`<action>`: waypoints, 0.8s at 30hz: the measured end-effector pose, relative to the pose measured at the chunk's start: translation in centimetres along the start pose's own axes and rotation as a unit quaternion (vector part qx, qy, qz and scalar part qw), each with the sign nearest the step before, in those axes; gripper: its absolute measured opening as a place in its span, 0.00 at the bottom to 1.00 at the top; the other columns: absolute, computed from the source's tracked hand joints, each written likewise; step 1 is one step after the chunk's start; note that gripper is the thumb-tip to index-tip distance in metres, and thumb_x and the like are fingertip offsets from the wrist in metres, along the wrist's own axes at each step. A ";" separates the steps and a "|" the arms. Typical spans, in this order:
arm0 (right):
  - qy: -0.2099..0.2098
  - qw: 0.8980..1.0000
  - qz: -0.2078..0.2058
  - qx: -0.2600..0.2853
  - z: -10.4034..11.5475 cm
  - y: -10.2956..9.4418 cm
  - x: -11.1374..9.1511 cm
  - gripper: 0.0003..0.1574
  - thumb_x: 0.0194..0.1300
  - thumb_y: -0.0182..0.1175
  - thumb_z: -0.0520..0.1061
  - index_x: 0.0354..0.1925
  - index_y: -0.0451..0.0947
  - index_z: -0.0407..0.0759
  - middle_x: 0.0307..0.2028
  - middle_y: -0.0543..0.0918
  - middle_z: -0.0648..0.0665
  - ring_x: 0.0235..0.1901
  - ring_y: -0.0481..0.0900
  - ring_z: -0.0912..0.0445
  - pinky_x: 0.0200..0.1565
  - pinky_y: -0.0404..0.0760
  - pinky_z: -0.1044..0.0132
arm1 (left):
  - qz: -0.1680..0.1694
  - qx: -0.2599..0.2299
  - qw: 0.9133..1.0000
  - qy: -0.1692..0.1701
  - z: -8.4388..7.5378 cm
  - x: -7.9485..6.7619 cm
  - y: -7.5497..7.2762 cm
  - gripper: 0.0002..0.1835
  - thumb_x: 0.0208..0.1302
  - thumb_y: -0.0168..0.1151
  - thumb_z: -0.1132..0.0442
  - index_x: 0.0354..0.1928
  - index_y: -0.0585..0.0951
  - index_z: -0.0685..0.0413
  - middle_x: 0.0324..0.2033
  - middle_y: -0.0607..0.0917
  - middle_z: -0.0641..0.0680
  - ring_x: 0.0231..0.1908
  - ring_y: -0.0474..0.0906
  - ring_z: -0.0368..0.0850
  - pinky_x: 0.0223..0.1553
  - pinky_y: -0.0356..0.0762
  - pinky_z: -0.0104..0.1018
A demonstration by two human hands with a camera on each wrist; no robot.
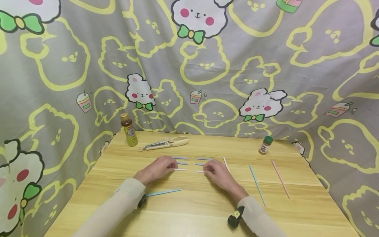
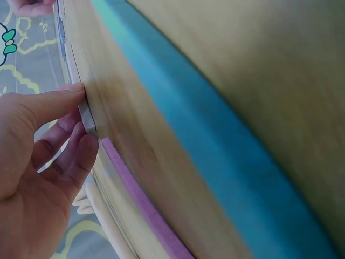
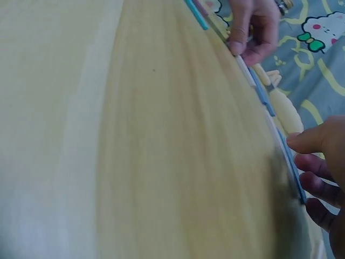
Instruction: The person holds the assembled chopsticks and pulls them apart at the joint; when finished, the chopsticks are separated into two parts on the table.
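Observation:
My left hand [image 1: 157, 168] pinches a short white stick [image 1: 181, 169] lying on the wooden table; the left wrist view shows thumb and fingertips on its end. Across a small gap, a second white stick [image 1: 198, 171] lies in line with it. My right hand [image 1: 220, 174] hovers around that stick's outer end, its fingers loosely bent and apart in the right wrist view. Purple-blue sticks [image 1: 180, 157] lie beyond the left hand, with matching ones [image 1: 203, 159] beyond the right. A pinkish-purple stick [image 2: 143, 202] sits near the left fingers.
A blue stick [image 1: 165, 192] lies by the left wrist. Right of the right hand are a white stick [image 1: 225, 162], a teal stick [image 1: 257, 185] and a pink stick [image 1: 280, 179]. Tongs [image 1: 164, 144], a brown bottle [image 1: 130, 134] and a green-lidded jar [image 1: 265, 145] stand or lie farther back.

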State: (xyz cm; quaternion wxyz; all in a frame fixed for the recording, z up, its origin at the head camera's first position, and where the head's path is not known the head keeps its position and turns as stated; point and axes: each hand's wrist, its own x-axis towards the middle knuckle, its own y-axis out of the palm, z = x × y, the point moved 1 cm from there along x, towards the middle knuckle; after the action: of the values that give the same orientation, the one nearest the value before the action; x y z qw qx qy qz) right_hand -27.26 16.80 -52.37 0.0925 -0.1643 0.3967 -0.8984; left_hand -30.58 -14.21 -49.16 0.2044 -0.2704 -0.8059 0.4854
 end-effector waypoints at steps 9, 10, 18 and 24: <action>0.023 0.999 -0.020 -0.022 -1.4 -3.9 -2.2 0.12 0.75 0.71 0.44 0.55 0.87 0.44 0.46 0.87 0.50 0.47 0.83 0.55 0.53 0.85 0.53 | 0.003 -0.007 1.000 -0.012 0.2 0.0 0.2 0.05 0.75 0.69 0.69 0.46 0.88 0.50 0.44 0.90 0.49 0.47 0.85 0.44 0.53 0.86 0.45; 0.028 0.999 -0.022 -0.026 -1.6 -4.3 -2.5 0.13 0.76 0.70 0.44 0.55 0.87 0.44 0.47 0.87 0.49 0.48 0.83 0.54 0.53 0.85 0.53 | 0.003 -0.007 1.000 -0.012 0.2 0.0 0.2 0.05 0.76 0.69 0.68 0.46 0.88 0.50 0.44 0.90 0.49 0.47 0.85 0.44 0.53 0.86 0.45; 0.090 0.992 -0.050 -0.069 -3.1 -6.0 -5.2 0.20 0.72 0.73 0.47 0.57 0.85 0.38 0.47 0.85 0.42 0.46 0.83 0.50 0.50 0.84 0.49 | 0.004 -0.011 1.000 -0.020 0.1 -0.1 0.2 0.05 0.76 0.69 0.68 0.45 0.88 0.50 0.44 0.90 0.48 0.47 0.85 0.44 0.53 0.86 0.45; 0.110 0.990 -0.044 -0.075 -3.3 -6.1 -6.0 0.20 0.71 0.75 0.48 0.53 0.85 0.35 0.39 0.83 0.44 0.38 0.77 0.54 0.41 0.78 0.57 | 0.006 -0.012 1.000 -0.024 0.0 -0.1 0.2 0.05 0.76 0.68 0.68 0.45 0.88 0.49 0.43 0.89 0.47 0.47 0.85 0.43 0.53 0.86 0.45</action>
State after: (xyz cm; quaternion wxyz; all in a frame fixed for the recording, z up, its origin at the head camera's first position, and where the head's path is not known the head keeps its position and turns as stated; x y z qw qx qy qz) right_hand -23.14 24.87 -51.28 -0.0043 -0.0888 0.4633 -0.8817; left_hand -30.49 -14.16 -49.37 0.1788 -0.2655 -0.8149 0.4832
